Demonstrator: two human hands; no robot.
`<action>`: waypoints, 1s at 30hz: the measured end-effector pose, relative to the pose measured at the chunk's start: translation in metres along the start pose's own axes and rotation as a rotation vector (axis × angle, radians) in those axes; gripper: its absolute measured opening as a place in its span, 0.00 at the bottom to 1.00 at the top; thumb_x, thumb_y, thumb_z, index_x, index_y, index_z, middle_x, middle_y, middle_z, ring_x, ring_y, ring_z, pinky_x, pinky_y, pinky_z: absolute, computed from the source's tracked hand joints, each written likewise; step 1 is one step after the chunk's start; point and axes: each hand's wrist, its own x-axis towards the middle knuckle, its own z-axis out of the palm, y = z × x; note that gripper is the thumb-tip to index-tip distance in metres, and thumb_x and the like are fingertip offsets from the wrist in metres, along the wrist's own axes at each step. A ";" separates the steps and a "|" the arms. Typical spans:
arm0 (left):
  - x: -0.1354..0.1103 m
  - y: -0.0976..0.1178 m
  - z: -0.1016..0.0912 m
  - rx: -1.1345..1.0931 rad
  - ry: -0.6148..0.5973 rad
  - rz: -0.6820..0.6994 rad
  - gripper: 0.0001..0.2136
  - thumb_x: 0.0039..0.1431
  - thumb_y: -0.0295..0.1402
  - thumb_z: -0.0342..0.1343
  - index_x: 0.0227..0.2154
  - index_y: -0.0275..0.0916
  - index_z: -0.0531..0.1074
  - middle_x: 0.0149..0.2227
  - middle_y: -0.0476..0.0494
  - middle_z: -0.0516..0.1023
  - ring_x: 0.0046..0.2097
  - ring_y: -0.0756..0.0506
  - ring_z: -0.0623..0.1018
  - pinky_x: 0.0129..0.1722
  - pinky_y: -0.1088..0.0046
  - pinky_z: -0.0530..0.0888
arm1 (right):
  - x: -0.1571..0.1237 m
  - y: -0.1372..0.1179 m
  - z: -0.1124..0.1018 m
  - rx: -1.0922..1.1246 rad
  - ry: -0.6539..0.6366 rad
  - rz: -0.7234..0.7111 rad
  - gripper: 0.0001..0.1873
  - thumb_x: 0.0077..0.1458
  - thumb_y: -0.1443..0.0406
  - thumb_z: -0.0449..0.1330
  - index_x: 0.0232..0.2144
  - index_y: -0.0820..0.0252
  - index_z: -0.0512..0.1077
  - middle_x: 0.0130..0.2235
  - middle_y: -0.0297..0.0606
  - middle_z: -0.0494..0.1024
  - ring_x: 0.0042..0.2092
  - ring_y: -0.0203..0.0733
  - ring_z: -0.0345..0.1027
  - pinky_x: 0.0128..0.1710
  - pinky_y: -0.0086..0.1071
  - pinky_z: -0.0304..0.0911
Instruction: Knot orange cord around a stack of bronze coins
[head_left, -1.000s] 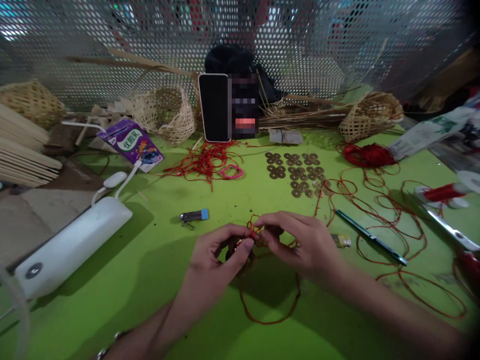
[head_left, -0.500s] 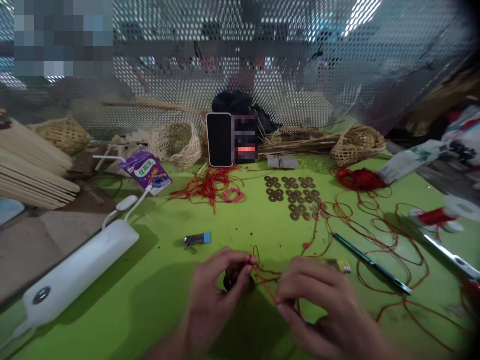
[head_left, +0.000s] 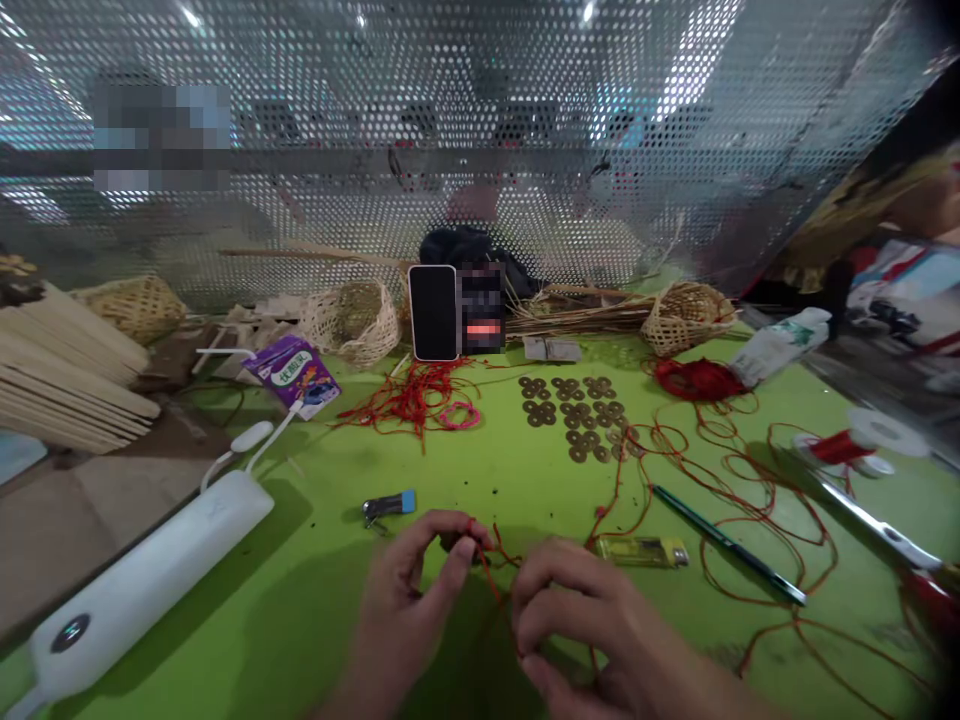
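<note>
My left hand (head_left: pixel 409 610) is low in the middle of the view, its fingers pinched on a thin red cord (head_left: pixel 491 562) and a small dark piece that is mostly hidden. My right hand (head_left: pixel 581 625) sits just to the right, fingers curled and pinching the same red cord. The cord runs between the two hands and trails off to the right across the green table (head_left: pixel 495 470). A yellow lighter (head_left: pixel 641 550) lies just beyond my right hand. A small clip tool with a blue end (head_left: pixel 388 506) lies beyond my left hand.
Several brass coins (head_left: pixel 574 415) lie in clusters at mid-table. Loose red cord loops (head_left: pixel 750 500) cover the right side, with a teal pen (head_left: pixel 727 545) and a red spool (head_left: pixel 844 447). A white device (head_left: pixel 142 585), purple carton (head_left: pixel 294 372), phone (head_left: pixel 433 312) and woven baskets (head_left: pixel 352 322) stand further off.
The view has tilted up, so the table sits lower in the frame. My hands have drawn apart slightly and come nearer, and the yellow lighter has come into full view.
</note>
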 end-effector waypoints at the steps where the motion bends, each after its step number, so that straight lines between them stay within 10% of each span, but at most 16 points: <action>1: 0.000 0.000 0.000 -0.062 0.006 -0.064 0.03 0.54 0.32 0.58 0.29 0.43 0.76 0.29 0.49 0.80 0.31 0.47 0.78 0.30 0.75 0.77 | 0.000 0.000 0.000 -0.001 -0.059 0.006 0.06 0.50 0.73 0.56 0.28 0.58 0.69 0.32 0.37 0.75 0.34 0.35 0.70 0.33 0.25 0.66; 4: 0.000 0.000 0.000 -0.228 0.036 -0.201 0.03 0.53 0.34 0.61 0.29 0.43 0.76 0.28 0.49 0.79 0.29 0.49 0.77 0.26 0.79 0.75 | 0.000 0.002 0.000 0.023 -0.186 0.070 0.08 0.53 0.72 0.54 0.27 0.59 0.71 0.28 0.35 0.76 0.31 0.35 0.70 0.32 0.25 0.65; 10: -0.001 -0.001 0.002 -0.270 -0.023 -0.295 0.09 0.49 0.40 0.63 0.28 0.39 0.77 0.26 0.47 0.78 0.28 0.48 0.76 0.27 0.75 0.76 | 0.004 0.015 0.008 0.010 0.071 0.356 0.16 0.56 0.69 0.53 0.47 0.59 0.68 0.28 0.34 0.77 0.28 0.36 0.71 0.29 0.26 0.66; 16: -0.002 0.001 0.004 -0.299 -0.078 -0.271 0.08 0.48 0.38 0.64 0.28 0.38 0.77 0.26 0.47 0.79 0.27 0.49 0.76 0.26 0.77 0.75 | 0.005 0.018 0.011 -0.047 0.134 0.233 0.08 0.57 0.66 0.54 0.29 0.61 0.72 0.26 0.36 0.77 0.26 0.35 0.69 0.26 0.24 0.64; 30: -0.002 -0.004 0.005 -0.110 -0.102 -0.151 0.03 0.49 0.31 0.63 0.28 0.38 0.77 0.26 0.46 0.79 0.28 0.49 0.75 0.27 0.77 0.74 | 0.004 0.014 0.005 0.054 0.233 0.262 0.05 0.49 0.72 0.57 0.25 0.62 0.72 0.25 0.32 0.65 0.24 0.31 0.59 0.21 0.23 0.57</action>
